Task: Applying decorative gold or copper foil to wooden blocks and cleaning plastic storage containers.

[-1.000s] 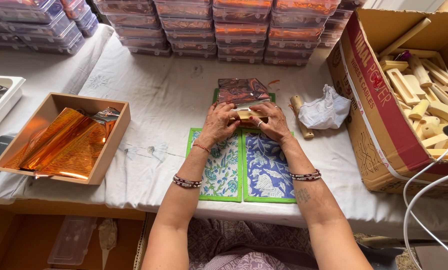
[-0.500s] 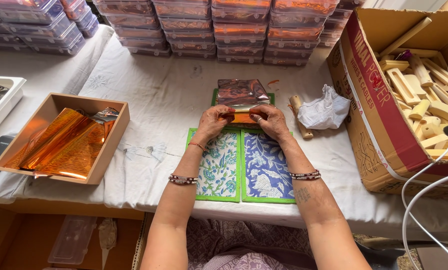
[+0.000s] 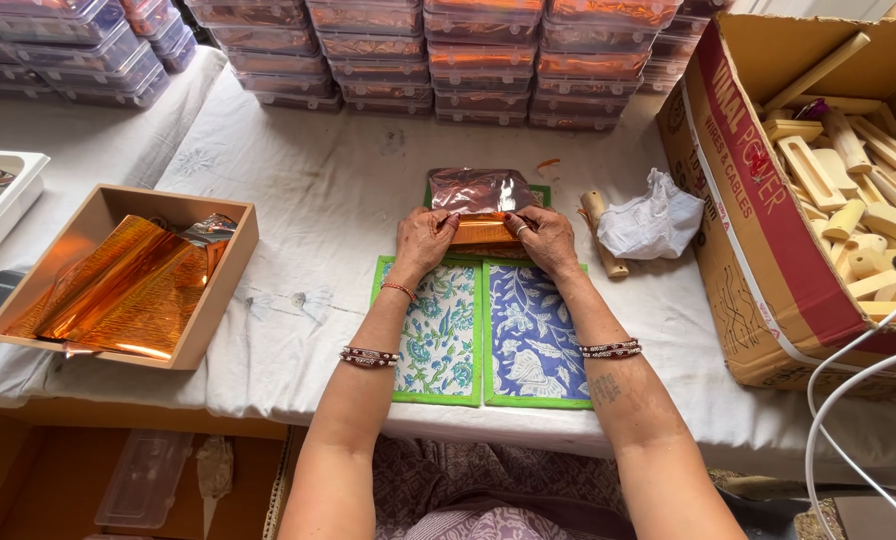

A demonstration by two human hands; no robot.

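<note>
1. Foil sheet (image 3: 483, 192), coppery and crinkled, lies at the far end of the printed mats (image 3: 488, 330); I see my left hand (image 3: 423, 240) and right hand (image 3: 546, 238) pinching its orange-wrapped near edge.
2. Thin foil may tear if the fingers pull apart (or crease unevenly).
3. Beyond, the wooden stick (image 3: 602, 228) could snag it.

Centre frame: left hand (image 3: 423, 240) and right hand (image 3: 548, 240) pinch an orange foil-wrapped block (image 3: 480, 232) with shiny foil sheet (image 3: 483, 190) behind, above two floral mats (image 3: 488, 335) on desk (image 3: 318, 190). Foil box (image 3: 118, 275) left, carton of wooden pieces (image 3: 758, 230) right.
</note>
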